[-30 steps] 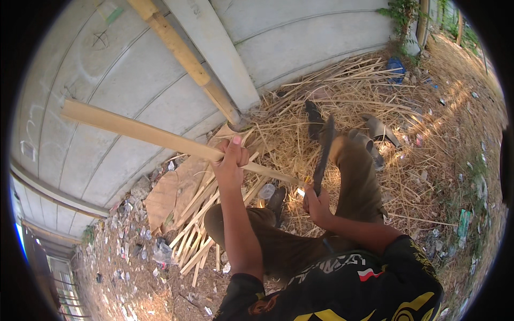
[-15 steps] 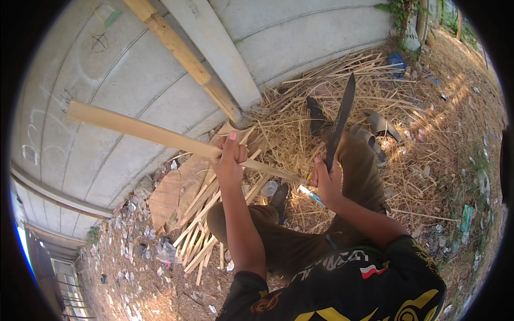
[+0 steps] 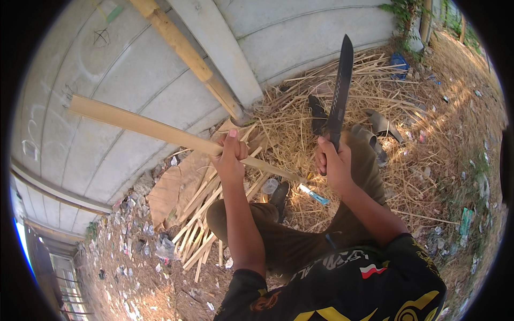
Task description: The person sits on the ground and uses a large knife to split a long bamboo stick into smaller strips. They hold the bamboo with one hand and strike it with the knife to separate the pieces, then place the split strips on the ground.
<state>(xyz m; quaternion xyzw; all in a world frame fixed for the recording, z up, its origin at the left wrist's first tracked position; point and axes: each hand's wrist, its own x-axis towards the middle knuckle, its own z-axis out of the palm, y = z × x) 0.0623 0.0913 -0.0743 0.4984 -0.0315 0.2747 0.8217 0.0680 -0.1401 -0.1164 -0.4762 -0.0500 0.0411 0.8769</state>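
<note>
My left hand (image 3: 232,151) is closed around a long flat bamboo slat (image 3: 139,124). The wide end of the slat reaches far to the left in front of the wall, and its other end points down to the right between my knees. In my right hand (image 3: 333,160) is the handle of a machete (image 3: 341,88), its dark blade standing up, tip away from me. The blade is apart from the slat. Below the right hand, on the shavings, lies a light-blue and white object (image 3: 315,195) whose kind I cannot make out.
A pale panel wall (image 3: 300,37) with a leaning bamboo pole (image 3: 184,51) stands ahead. Split bamboo strips (image 3: 195,241) are piled beside my left knee, near a brown cardboard sheet (image 3: 174,192). Shavings (image 3: 289,139) cover the ground between my legs; litter is scattered around.
My right hand has lifted the machete up and away from the slat, and its blade now stands more upright. The left hand and the slat have barely moved.
</note>
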